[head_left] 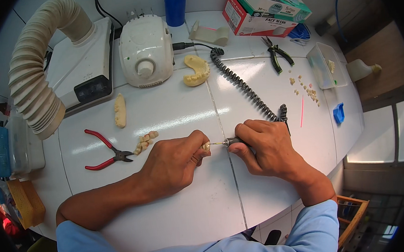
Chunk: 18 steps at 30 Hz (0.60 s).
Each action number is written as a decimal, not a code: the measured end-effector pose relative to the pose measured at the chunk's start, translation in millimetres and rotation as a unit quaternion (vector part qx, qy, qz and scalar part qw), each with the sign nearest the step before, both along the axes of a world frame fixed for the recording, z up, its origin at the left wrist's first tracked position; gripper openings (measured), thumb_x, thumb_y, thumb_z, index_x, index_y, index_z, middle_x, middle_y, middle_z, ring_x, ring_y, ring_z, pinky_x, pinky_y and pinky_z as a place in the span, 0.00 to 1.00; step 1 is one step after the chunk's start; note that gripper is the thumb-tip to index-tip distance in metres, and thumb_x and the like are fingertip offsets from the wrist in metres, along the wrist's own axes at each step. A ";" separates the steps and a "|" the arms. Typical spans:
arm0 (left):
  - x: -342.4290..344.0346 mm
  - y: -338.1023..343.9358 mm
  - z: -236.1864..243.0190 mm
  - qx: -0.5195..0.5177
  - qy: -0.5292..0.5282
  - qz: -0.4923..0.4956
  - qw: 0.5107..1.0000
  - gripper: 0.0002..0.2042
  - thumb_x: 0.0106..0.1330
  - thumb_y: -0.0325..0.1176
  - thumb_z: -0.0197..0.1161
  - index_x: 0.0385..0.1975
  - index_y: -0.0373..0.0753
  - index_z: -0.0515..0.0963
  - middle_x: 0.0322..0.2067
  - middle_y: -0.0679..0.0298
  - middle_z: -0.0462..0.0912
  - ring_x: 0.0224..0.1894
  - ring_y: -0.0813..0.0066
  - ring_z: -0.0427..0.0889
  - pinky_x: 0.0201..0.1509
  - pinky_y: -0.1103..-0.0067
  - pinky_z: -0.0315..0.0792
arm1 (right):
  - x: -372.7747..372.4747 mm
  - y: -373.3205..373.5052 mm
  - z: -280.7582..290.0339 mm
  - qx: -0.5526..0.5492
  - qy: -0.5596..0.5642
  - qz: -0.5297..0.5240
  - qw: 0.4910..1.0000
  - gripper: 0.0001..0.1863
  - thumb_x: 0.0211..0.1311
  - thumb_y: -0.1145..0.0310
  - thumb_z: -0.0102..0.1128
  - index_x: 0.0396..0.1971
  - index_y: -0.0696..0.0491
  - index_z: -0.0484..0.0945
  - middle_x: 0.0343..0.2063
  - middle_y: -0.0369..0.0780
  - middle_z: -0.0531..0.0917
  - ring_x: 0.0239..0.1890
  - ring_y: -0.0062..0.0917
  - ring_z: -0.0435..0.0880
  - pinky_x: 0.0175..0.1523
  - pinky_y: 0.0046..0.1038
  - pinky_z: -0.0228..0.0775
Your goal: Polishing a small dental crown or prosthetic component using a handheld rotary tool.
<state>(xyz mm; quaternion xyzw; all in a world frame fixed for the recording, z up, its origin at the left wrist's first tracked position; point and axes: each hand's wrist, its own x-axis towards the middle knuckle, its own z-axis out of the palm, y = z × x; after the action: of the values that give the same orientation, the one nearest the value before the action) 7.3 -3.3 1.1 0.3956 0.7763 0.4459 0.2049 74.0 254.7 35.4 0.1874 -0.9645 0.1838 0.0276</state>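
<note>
Near the middle of the white table, my left hand [178, 160] pinches a small cream dental piece [206, 146] between thumb and fingers. My right hand [265, 146] is wrapped round a dark rotary handpiece [233, 141], its thin bur pointing left and reaching the dental piece; whether it touches cannot be made out. A coiled black cord [249, 92] runs from the handpiece up to a white control unit [145, 52]. Just beyond my left wrist lies a row of cream teeth [145, 142], with red-handled cutters [114, 153] beside it.
A ribbed suction hose [33, 86] arches over the left side. Farther back lie a horseshoe dental model [197, 71] and a long cream piece [120, 110]. Black-handled pliers [277, 56], loose teeth [311, 92], a pink stick [301, 112], a clear container [323, 70] and a blue tray [339, 113] are at right.
</note>
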 end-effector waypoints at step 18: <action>0.0 0.5 -1.4 0.001 0.028 0.003 1.000 0.02 0.78 0.22 0.58 0.44 0.36 0.77 0.25 0.61 0.85 0.28 0.65 0.89 0.36 0.72 0.80 | 0.5 -1.3 0.5 0.007 0.005 -0.002 1.000 0.20 0.74 0.51 0.67 0.28 0.51 0.78 0.18 0.37 0.76 0.19 0.33 0.80 0.24 0.36 0.68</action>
<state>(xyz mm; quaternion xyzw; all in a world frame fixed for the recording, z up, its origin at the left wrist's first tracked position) 7.2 -2.8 -0.3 0.4058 0.7822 0.4365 0.1813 74.5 253.4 35.9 0.1863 -0.9660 0.1765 0.0311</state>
